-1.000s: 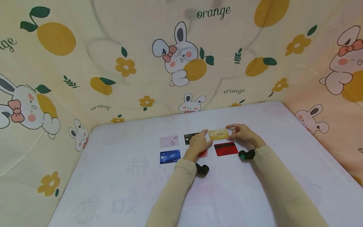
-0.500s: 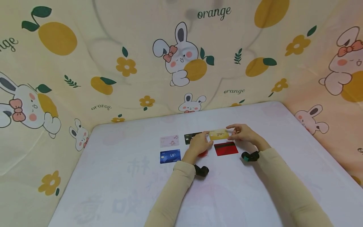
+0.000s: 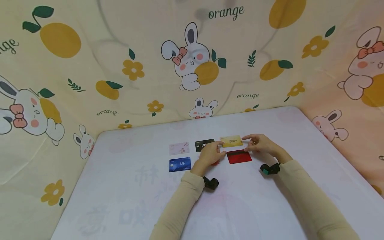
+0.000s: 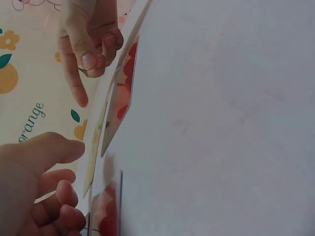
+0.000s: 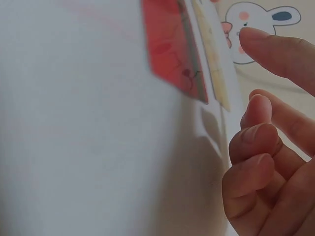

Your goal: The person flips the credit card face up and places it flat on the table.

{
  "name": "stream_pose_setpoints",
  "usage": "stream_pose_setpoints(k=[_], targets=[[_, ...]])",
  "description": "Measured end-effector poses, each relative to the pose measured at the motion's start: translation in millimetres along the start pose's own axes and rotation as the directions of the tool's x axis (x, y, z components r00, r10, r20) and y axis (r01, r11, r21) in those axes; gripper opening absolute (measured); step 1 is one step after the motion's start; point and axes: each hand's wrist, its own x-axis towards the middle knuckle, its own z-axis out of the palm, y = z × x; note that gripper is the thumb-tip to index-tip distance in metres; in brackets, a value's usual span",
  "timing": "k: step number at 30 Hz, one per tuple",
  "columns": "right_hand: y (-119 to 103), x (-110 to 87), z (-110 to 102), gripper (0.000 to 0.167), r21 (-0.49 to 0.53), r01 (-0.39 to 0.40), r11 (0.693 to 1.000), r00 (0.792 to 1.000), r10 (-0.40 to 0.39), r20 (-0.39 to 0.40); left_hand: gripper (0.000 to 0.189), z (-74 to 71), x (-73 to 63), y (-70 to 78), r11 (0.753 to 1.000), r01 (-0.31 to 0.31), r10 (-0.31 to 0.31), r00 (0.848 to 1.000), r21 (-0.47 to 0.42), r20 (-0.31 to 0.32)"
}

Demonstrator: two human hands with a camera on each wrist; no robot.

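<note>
A gold card lies flat at the back right of a two-row layout of cards. My left hand hovers at its left side, over part of a black card and a partly hidden red-and-white card. In the left wrist view, thumb and fingers stand apart and hold nothing. To the right of the gold card is my right hand, index finger extended, other fingers loosely bent, nothing held. Its thumb is close to a red card with a dark stripe; contact cannot be told.
A pink card and a blue VIP card lie on the left of the layout. All rest on a white-covered table. A cream printed cloth rises behind the table.
Both hands have loosened from the gold card's edges. The right hand has drawn back to the right and toward me; the left has shifted slightly down. The gold card has barely moved.
</note>
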Motion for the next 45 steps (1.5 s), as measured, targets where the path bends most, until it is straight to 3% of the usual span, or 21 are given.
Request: stream_pose_setpoints(k=[14,20,35,45], targets=[[10.3,-12.5,0.0,0.062,-0.035,0.037,0.999,0.998,-0.035,0.051,0.053,-1.5,-7.8,6.7,0.997,-0.071,0.071,0.996,-0.009,0.06],[13.4,-17.2,0.9,0.059,-0.049,0.051,0.997,0.997,-0.048,0.061,0.055,4.0,-8.2,7.9,0.996,-0.088,0.084,0.992,0.034,0.088],[14.4,-21.7,-2.8,0.058,-0.062,0.075,0.995,0.992,-0.068,0.109,0.055,9.0,-6.8,8.0,0.992,-0.086,0.078,0.993,0.087,0.093],[9.0,-17.9,1.7,0.052,-0.142,0.068,0.987,0.995,-0.057,0.078,0.052,7.9,-7.0,9.0,0.992,-0.093,0.086,0.993,0.082,0.085]])
